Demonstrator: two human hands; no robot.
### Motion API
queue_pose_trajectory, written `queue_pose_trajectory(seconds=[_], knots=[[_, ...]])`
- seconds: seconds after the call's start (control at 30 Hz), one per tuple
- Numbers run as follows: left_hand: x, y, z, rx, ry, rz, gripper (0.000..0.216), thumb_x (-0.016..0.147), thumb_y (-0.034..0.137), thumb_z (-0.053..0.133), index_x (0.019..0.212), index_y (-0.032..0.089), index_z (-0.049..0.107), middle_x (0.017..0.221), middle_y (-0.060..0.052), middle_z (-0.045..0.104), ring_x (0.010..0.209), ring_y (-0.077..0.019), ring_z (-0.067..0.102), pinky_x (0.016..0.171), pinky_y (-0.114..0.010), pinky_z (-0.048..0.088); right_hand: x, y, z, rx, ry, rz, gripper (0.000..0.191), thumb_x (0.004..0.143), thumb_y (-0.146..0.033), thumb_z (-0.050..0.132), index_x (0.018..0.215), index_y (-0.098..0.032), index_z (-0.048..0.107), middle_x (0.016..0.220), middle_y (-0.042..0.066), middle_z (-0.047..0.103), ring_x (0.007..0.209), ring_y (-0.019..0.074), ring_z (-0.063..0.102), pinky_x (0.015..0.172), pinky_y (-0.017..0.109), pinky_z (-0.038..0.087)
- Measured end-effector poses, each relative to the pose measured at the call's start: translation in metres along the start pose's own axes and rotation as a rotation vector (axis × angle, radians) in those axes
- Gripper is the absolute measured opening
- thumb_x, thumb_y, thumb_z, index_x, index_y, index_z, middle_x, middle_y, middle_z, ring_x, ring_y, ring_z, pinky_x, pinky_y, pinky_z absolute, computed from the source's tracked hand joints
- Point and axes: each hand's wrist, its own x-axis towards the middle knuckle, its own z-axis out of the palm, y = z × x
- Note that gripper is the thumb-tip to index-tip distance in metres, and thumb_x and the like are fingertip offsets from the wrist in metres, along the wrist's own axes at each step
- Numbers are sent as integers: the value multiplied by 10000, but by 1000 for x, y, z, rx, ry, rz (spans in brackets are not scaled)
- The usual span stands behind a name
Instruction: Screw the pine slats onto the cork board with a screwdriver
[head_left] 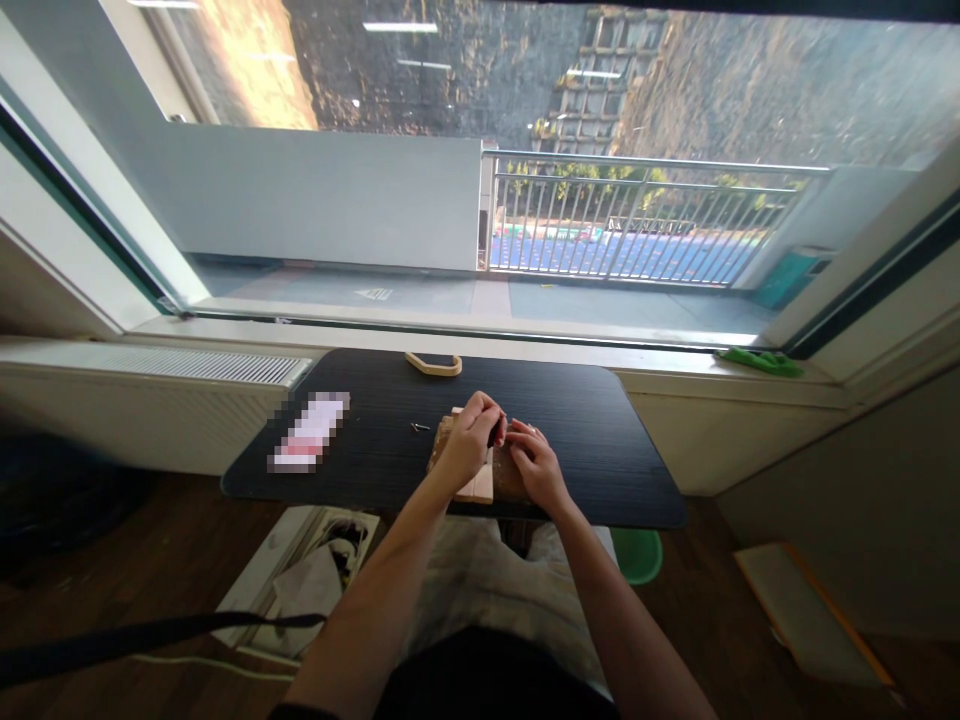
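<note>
My left hand (474, 430) is closed around a small red-and-black tool (498, 432), whose working end I cannot make out. Under that hand lies a pale wooden strip (477, 487) on the table. A brown wooden block (511, 487) sits beside the strip, partly covered by my hands. My right hand (538, 462) rests over the block's right side, its fingers slightly bent and apart, with the tips close to the red part of the tool. Left of the wood, a few small metal screws (420, 427) lie loose on the tabletop.
The black table (600, 430) stands against the window. An angular wooden handle-shaped piece (435, 366) lies at its back edge, and a blurred-out white-and-pink item (311, 430) at its left. A green basin (637, 556) and an open white box (300, 580) are below.
</note>
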Motion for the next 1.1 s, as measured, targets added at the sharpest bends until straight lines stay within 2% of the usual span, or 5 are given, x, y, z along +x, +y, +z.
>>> queue_pose_trajectory(seconds=[0.23, 0.47, 0.8, 0.97, 1.1], knots=[[11, -2, -4, -17, -42, -37, 164, 794, 191, 433, 631, 206, 417, 470, 68, 414, 426, -79, 376, 463, -208, 310, 1, -1, -1, 1, -6, -2, 280, 805, -282, 535, 934, -260, 783, 1291, 64, 672, 1289, 270, 511, 1170, 498, 284], [22, 2, -6, 12, -179, -120, 348, 831, 382, 506, 550, 212, 391, 405, 81, 346, 355, -60, 303, 413, -217, 267, 1, -2, 0, -1, -2, 0, 284, 799, -274, 529, 928, -254, 780, 1293, 74, 670, 1280, 273, 518, 1168, 504, 286], [29, 6, -2, 93, -359, -175, 454, 777, 530, 632, 537, 198, 436, 395, 61, 396, 358, -57, 317, 399, -216, 223, 0, -2, 2, 5, 5, 0, 276, 795, -267, 530, 925, -256, 773, 1306, 61, 668, 1295, 255, 514, 1188, 495, 259], [29, 7, -4, 91, -351, -158, 447, 801, 550, 577, 560, 212, 410, 402, 68, 369, 365, -63, 302, 407, -216, 231, 1, -1, 1, 4, 2, -5, 279, 790, -261, 528, 921, -257, 774, 1299, 61, 673, 1288, 256, 522, 1182, 500, 268], [26, 6, -3, 116, -298, -130, 362, 822, 461, 546, 599, 217, 399, 433, 77, 373, 372, -69, 326, 415, -215, 269, 1, -1, 0, 6, 1, -4, 273, 794, -264, 536, 919, -267, 778, 1297, 50, 674, 1300, 256, 509, 1180, 498, 276]])
